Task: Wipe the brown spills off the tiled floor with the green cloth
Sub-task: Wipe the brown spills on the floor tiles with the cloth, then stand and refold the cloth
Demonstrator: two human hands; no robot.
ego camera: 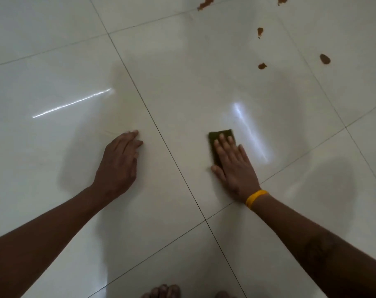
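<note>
The green cloth point(217, 145) is lying flat on the tiled floor point(182, 87), folded into a small dark pad right of centre, and the right hand point(234, 166) is pressing down on it. Its fingers point(222, 139) are lying straight and spread over the pad, thumb out to the side on the tile, nothing curled round the cloth, just a flat palm bearing on it. A yellow wristband point(255, 198) is sitting on that wrist.

Across the grout line, the left hand point(118, 164) is resting on the neighbouring tile, well apart from the cloth. Its fingers are lying loosely extended with the tips touching the floor, holding nothing.

Farther ahead, the brown spills point(262, 66) are sitting untouched toward the upper right: several small blobs scattered over the tiles, with a larger splash point(205, 3) up at the top edge. All of them are well apart from the cloth.

The glossy tiles are throwing back bright streaks of light near both hands. At the bottom edge, the toes of a bare foot point(163, 291) are just showing.
</note>
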